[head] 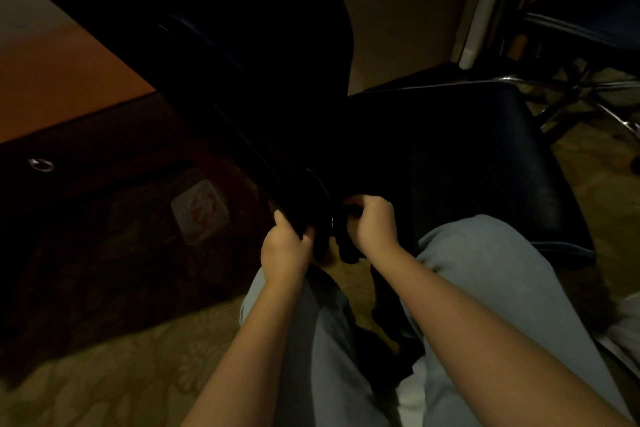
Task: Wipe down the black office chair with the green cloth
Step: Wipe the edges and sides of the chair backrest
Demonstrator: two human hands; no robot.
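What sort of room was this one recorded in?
Probably an office or meeting room, dimly lit. A black office chair stands beside a wooden desk, a second chair on a chrome base is behind it, and the floor has patterned carpet.

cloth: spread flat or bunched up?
Bunched: the cloth hangs as a dark wad from the curled right hand, beside the black chair. Too dim to confirm its colour.
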